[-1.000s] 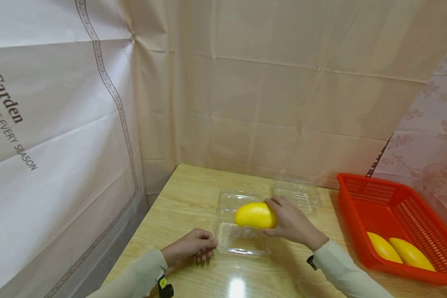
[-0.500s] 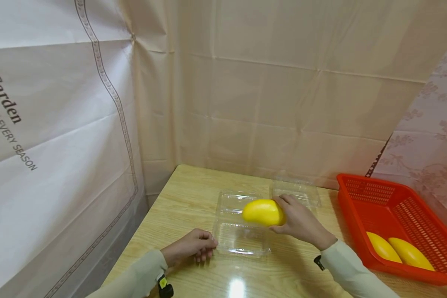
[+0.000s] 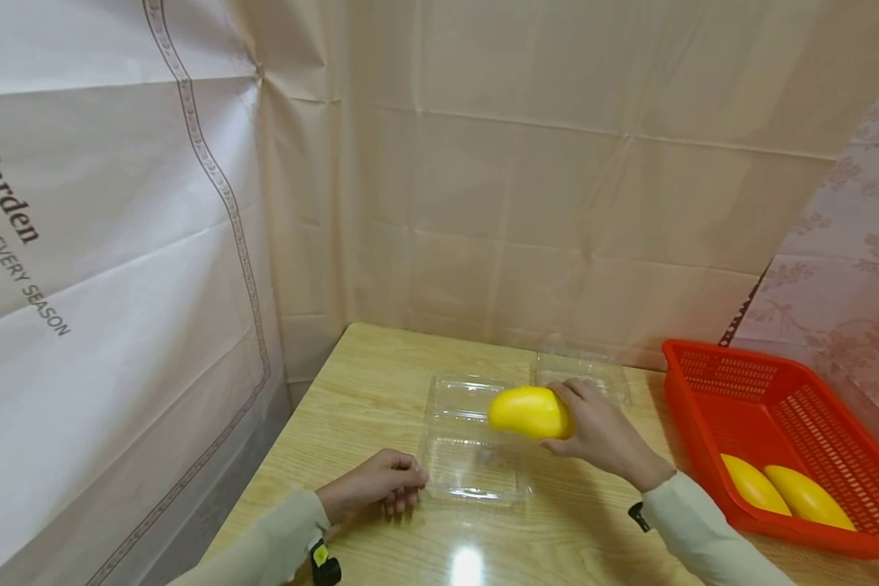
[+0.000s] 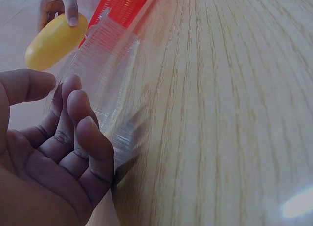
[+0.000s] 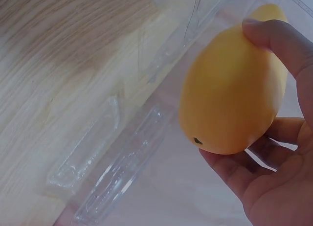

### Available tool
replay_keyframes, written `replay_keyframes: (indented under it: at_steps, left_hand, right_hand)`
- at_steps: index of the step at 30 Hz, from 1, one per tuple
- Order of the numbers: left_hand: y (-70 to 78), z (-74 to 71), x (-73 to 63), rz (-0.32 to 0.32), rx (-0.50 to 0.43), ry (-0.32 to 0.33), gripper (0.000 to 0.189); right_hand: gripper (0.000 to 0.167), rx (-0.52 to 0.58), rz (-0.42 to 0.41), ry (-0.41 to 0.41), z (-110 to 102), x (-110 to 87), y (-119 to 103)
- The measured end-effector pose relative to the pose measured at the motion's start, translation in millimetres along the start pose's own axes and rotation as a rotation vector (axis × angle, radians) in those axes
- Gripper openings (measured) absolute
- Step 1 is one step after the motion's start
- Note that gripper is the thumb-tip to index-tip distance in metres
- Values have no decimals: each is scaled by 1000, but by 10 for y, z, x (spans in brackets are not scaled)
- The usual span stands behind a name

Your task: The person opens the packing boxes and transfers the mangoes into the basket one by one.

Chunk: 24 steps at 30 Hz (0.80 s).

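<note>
A yellow mango is held up by my right hand, above the right part of a clear plastic box on the table. The right wrist view shows the thumb on one side of the mango and curled fingers on the other, with a dark stem spot at its end. At the near left corner of the box is my left hand. Its thumb and index fingertip pinch the box's rim, while the other fingers curl beside it, low over the wood.
A second clear plastic box stands farther back, partly behind my right hand. On the right is a red perforated basket with two mangoes in it. Hanging cloth encloses the table's back.
My right hand has carried the mango to the right and slightly back, away from the middle of the plastic box. The left hand has stayed at the box's corner.
</note>
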<state>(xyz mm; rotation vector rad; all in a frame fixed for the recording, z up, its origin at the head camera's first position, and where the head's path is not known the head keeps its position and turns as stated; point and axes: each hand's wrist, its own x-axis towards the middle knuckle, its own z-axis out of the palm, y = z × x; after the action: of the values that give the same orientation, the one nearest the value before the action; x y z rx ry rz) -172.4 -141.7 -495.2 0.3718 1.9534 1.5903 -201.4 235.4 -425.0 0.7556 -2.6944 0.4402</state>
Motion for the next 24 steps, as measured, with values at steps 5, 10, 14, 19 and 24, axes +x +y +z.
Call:
replay_keyframes:
  at_steps: [5,10,14,19,24]
  left_hand:
    - [6,5,-3,2,1,-3,29]
    - [0,8,-7,4,-5,-4,29]
    - [-3,10,-11,3,-7,0,29]
    - [-11,11,-6,5,-10,3,29]
    - [-18,15,-3,9,-13,9,29]
  right_hand:
    - [80,-2,26,17,-56,-20,26]
    - [80,-6,42,9,-83,-37,66]
    - [82,-12,57,-5,-120,-55,102]
    - [82,-18,66,-5,-165,-82,163]
    - [82,-33,66,12,-194,-112,232]
